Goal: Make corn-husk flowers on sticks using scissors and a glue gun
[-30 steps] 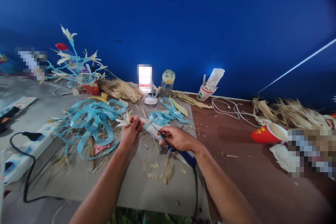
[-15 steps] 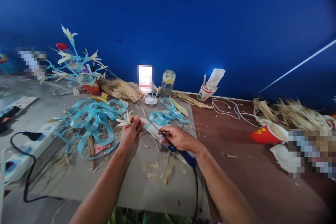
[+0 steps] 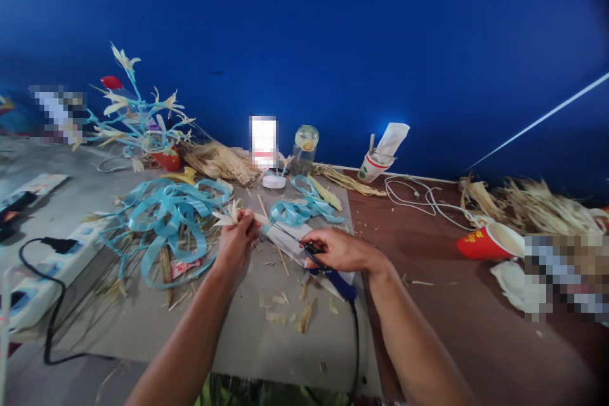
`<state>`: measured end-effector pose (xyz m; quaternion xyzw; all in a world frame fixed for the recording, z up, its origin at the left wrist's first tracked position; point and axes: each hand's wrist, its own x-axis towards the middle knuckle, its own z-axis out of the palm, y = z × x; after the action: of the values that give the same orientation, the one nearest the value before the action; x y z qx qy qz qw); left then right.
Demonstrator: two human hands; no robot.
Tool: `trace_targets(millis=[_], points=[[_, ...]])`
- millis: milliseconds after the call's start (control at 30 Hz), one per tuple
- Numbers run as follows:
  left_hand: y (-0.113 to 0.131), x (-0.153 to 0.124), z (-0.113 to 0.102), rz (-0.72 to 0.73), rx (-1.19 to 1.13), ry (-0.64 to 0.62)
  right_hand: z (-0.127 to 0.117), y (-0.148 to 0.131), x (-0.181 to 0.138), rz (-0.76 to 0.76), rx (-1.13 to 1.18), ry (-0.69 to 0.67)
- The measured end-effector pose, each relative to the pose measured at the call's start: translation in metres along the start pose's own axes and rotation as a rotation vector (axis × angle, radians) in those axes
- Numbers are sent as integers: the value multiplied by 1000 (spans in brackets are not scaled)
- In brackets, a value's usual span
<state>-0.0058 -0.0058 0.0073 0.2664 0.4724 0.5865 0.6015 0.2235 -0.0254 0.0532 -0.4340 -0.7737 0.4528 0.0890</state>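
Note:
My left hand (image 3: 236, 236) is closed in a pinch on a pale corn husk flower (image 3: 232, 212), whose pointed petals spread out left of the fingers. A light strip of husk sticks out to the right of the pinch. My right hand (image 3: 333, 248) grips black-handled scissors (image 3: 311, 252) with fingers at the loops. The scissors' blades point up and left toward the husk strip; I cannot tell whether they touch it. Below that hand lies a blue hot glue gun (image 3: 343, 287) with a black cord, on a white sheet (image 3: 294, 247).
Light-blue ribbon (image 3: 166, 216) lies heaped on the left, more ribbon (image 3: 304, 210) ahead. A branch of husk flowers (image 3: 137, 104) stands in a red pot. A power strip (image 3: 57, 273) is at left, a glass jar (image 3: 304, 149) at back, a red cup (image 3: 488, 242) tipped at right. Husk scraps (image 3: 307, 316) litter the grey board.
My right hand has shifted slightly right, drawing the scissors back from my left hand; the blades show more clearly. The left hand stays nearly still with the flower.

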Motion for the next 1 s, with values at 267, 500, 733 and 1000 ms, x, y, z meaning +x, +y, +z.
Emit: trace_targets(millis=[267, 500, 733, 1000], points=[[-2, -1, 0, 11, 24, -18, 3, -3, 4, 22, 12, -18], [0, -3, 2, -33, 73, -9, 4, -2, 5, 35, 44, -21], [2, -5, 4, -62, 101, -11, 5, 0, 6, 26, 74, -42], [2, -4, 3, -66, 131, -48, 5, 2, 7, 17, 89, -48]])
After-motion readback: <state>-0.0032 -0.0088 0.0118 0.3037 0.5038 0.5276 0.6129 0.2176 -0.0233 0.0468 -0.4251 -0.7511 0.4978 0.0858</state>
